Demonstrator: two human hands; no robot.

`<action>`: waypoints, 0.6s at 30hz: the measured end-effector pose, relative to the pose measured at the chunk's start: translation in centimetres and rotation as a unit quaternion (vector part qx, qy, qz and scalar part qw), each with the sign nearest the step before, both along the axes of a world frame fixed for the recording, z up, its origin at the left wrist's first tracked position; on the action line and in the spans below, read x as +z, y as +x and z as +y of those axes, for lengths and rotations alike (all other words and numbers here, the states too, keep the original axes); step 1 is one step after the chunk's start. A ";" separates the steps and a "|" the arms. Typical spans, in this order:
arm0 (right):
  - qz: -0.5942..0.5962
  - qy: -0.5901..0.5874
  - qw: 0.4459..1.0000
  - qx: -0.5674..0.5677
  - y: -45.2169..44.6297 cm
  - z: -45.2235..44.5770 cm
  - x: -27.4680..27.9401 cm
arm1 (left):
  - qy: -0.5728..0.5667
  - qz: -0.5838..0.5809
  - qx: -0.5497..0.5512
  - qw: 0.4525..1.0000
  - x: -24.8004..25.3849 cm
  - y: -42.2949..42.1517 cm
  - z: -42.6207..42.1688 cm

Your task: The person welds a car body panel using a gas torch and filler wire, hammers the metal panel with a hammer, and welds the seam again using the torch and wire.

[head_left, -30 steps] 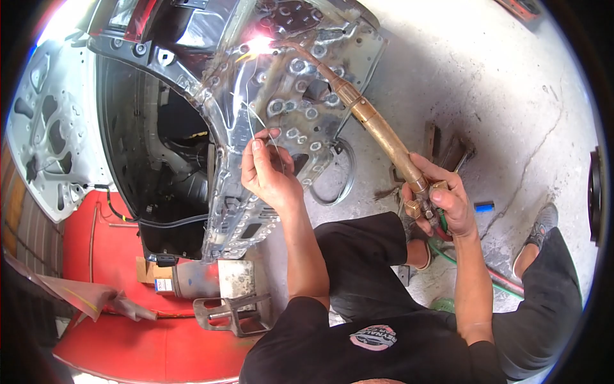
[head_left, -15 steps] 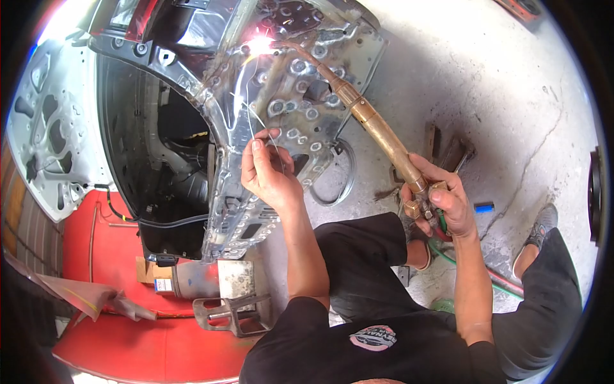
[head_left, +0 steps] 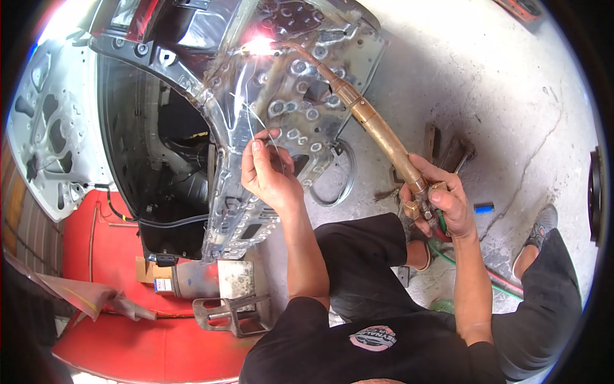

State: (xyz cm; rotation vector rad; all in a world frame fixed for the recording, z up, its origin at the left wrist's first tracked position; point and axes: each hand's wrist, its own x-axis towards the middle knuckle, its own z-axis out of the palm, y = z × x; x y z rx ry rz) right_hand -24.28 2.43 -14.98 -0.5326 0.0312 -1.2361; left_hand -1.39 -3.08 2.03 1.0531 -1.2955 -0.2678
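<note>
My right hand [head_left: 441, 198] is closed round the valve end of a brass gas welding torch [head_left: 380, 131]. Its thin bent tip reaches up and left to a bright white-pink glow [head_left: 259, 45] on the metal panel [head_left: 288, 89] of a car body. Between thumb and fingers, my left hand [head_left: 272, 168] pinches a thin filler wire [head_left: 256, 117], which runs up toward the glow. The panel has many round spot marks and a few holes. Glare hides the exact spot where flame, wire and metal meet.
A coil of wire [head_left: 350, 182] hangs by the panel's lower edge. Left of it are the dark door opening [head_left: 169, 147] and a bare door [head_left: 48, 128]. Red sheeting [head_left: 160, 345] carries a metal bracket [head_left: 233, 315]. A blue object [head_left: 484, 208] and hoses [head_left: 505, 285] lie on the concrete floor.
Both hands, the torch and the wire stay almost in place. The glow at the torch tip looks slightly different in shape.
</note>
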 end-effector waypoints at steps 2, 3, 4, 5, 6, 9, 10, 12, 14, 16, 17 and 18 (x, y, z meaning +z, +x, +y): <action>-0.003 0.000 1.000 0.000 0.0 0.0 0.0 | 0.001 0.000 0.001 1.000 0.0 0.0 0.0; -0.004 -0.001 1.000 0.001 0.1 0.0 -0.2 | 0.001 -0.001 0.002 1.000 0.0 0.0 -0.1; -0.004 -0.003 1.000 0.001 0.1 0.0 -0.2 | 0.002 -0.002 0.003 1.000 0.1 0.0 -0.1; -0.003 -0.003 1.000 0.000 0.1 0.0 -0.2 | 0.002 -0.002 0.005 1.000 0.1 0.0 -0.1; -0.001 -0.004 1.000 0.000 0.1 0.0 -0.1 | 0.002 -0.004 0.004 1.000 0.1 -0.1 -0.1; 0.001 -0.004 1.000 0.000 0.1 0.0 0.0 | 0.001 -0.005 0.004 1.000 0.1 -0.1 -0.1; 0.001 -0.004 1.000 0.000 0.1 0.0 0.0 | 0.001 -0.004 0.005 1.000 0.1 -0.1 -0.2; 0.005 -0.005 1.000 -0.001 0.0 0.0 0.2 | 0.001 -0.003 0.007 1.000 0.1 -0.1 -0.2; 0.007 -0.003 1.000 -0.003 0.0 0.0 0.3 | -0.001 -0.003 0.008 1.000 0.1 -0.1 -0.2; 0.009 0.002 1.000 -0.005 0.0 0.0 0.3 | 0.001 -0.002 0.009 1.000 0.1 -0.1 -0.2; 0.011 0.000 1.000 -0.005 0.0 0.0 0.3 | 0.001 -0.002 0.009 1.000 0.1 -0.1 -0.2; 0.013 -0.001 1.000 -0.005 -0.1 0.0 0.3 | 0.001 -0.001 0.010 1.000 0.1 -0.1 -0.2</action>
